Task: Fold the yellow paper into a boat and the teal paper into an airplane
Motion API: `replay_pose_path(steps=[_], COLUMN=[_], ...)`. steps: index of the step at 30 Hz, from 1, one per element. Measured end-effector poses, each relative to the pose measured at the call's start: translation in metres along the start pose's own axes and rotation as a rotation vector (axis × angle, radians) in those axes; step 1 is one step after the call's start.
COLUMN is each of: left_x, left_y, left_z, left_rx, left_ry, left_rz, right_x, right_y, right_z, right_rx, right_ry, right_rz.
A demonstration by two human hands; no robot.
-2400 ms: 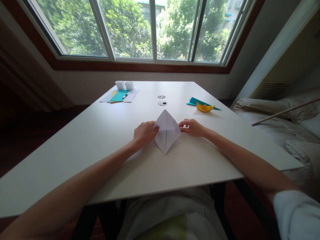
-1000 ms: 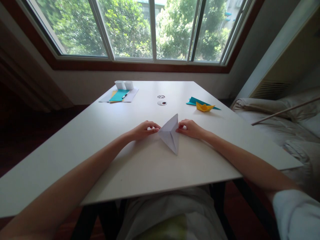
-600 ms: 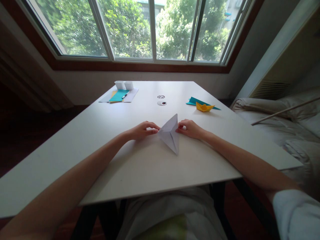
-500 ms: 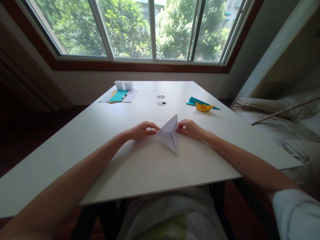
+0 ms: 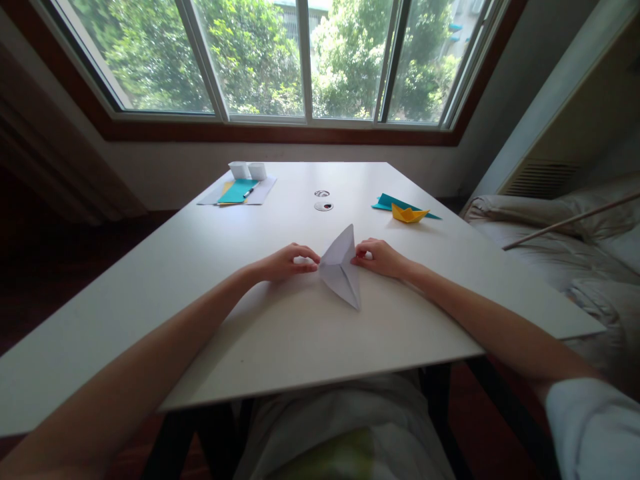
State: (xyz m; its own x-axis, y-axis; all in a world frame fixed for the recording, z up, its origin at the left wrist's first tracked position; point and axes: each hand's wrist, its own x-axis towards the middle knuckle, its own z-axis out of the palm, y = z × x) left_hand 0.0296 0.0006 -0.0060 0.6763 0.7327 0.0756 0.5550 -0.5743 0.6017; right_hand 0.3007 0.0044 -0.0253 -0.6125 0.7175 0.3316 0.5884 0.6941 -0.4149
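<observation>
the folded white paper (image 5: 335, 276) stands on the counter (image 5: 280, 347) between the hands, its long axis running away from the person, one tip far, one near, a third corner leftward. the right hand (image 5: 379, 257) pinches its right edge; the left hand's (image 5: 286, 261) fingers meet the left corner, grip unclear. marks on two discs (image 5: 321, 206) are unreadable.
</observation>
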Motion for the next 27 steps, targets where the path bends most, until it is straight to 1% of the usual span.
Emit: replay_pose_path(steps=[5, 9, 13, 16, 21, 23, 25, 27], left_x=[0.002, 0.005, 0.007, 0.007, 0.004, 0.003, 0.003, 0.002], left_y=[0.006, 0.007, 0.008, 0.012, 0.019, 0.021, 0.021, 0.022], left_z=[0.006, 0.013, 0.022, 0.028, 0.033, 0.034, 0.036, 0.037], left_rx=[0.010, 0.016, 0.052, 0.119, 0.234, 0.278, 0.344, 0.429], left_ry=[0.049, 0.084, 0.178, 0.257, 0.338, 0.389, 0.436, 0.440], left_rz=[0.006, -0.037, -0.121, -0.195, -0.267, -0.256, -0.206, -0.136], right_x=[0.001, 0.002, 0.002, 0.002, 0.002, 0.002, 0.002, 0.002], right_y=[-0.001, -0.002, -0.006, -0.012, -0.017, -0.017, -0.018, -0.019], right_z=[0.001, 0.001, 0.002, 0.002, 0.005, 0.007, 0.009, 0.011], right_rx=[-0.012, -0.011, -0.022, -0.027, -0.075, -0.085, -0.065, -0.054], right_ry=[0.011, 0.014, 0.016, 0.006, -0.006, 0.032, 0.091, 0.139], right_rz=[0.003, 0.003, -0.009, -0.010, 0.003, 0.036, 0.067, 0.056])
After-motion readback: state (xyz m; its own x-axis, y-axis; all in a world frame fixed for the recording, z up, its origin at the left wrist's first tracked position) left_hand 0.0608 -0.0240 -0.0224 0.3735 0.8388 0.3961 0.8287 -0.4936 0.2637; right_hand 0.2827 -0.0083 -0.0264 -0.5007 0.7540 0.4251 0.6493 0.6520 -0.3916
